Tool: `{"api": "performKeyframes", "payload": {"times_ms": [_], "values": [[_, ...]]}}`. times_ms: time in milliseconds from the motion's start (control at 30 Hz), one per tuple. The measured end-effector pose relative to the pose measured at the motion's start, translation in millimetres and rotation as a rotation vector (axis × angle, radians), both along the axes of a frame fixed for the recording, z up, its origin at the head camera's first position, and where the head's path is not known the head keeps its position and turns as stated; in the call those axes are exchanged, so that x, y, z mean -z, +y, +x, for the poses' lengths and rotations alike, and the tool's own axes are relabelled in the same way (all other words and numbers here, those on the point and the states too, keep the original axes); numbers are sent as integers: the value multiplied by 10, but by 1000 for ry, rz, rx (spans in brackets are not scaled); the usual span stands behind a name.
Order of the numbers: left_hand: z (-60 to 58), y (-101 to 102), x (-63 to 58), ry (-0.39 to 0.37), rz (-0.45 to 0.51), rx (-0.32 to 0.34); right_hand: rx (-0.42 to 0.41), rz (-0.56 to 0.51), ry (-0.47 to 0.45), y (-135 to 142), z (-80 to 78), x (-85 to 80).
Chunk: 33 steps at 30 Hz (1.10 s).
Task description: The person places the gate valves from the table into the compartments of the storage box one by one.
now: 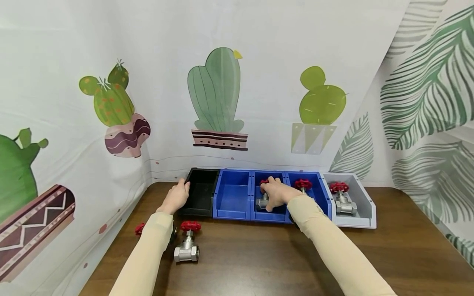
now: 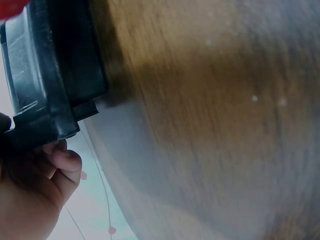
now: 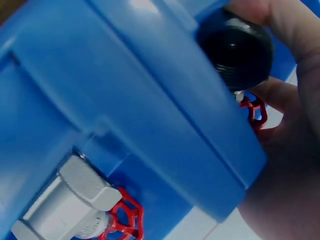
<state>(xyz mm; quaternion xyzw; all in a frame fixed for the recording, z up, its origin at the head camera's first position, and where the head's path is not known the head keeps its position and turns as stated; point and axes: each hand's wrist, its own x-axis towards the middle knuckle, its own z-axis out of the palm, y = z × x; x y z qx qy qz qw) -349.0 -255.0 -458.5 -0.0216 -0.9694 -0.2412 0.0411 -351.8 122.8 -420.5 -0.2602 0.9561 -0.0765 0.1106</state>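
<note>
My left hand (image 1: 177,197) grips the left wall of a black bin (image 1: 196,212) at the left end of a row. In the left wrist view, curled fingers (image 2: 67,162) lie against the bin's edge (image 2: 47,125). My right hand (image 1: 275,193) reaches into the middle blue bin (image 1: 272,216) and holds a metal gate valve (image 1: 262,202) with a red handwheel, partly hidden by the fingers. The right wrist view shows the thumb and fingers around that valve's dark threaded end (image 3: 237,52). Nearby, another valve (image 3: 67,195) sits in the neighbouring blue bin.
A blue bin (image 1: 232,199) stands between the black and middle bins. The right blue bin holds a valve (image 1: 303,184); the grey bin (image 1: 366,222) holds another valve (image 1: 345,204). On the wooden table (image 1: 237,263), one valve (image 1: 187,251) lies near my left sleeve, which partly covers another red handwheel (image 1: 139,229).
</note>
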Motion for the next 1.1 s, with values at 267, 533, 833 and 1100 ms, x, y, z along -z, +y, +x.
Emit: {"api": "performKeyframes", "payload": {"times_ms": [267, 533, 833, 1100], "values": [[1, -8, 1, -7, -6, -3, 50, 61, -25, -70, -31, 21], [7, 18, 11, -15, 1, -9, 112, 158, 9, -144, -26, 79], [-17, -12, 1, -9, -4, -7, 157, 133, -10, -201, 45, 28], [-18, -16, 1, 8, -10, -1, 162, 70, -8, -202, 88, -25]]}}
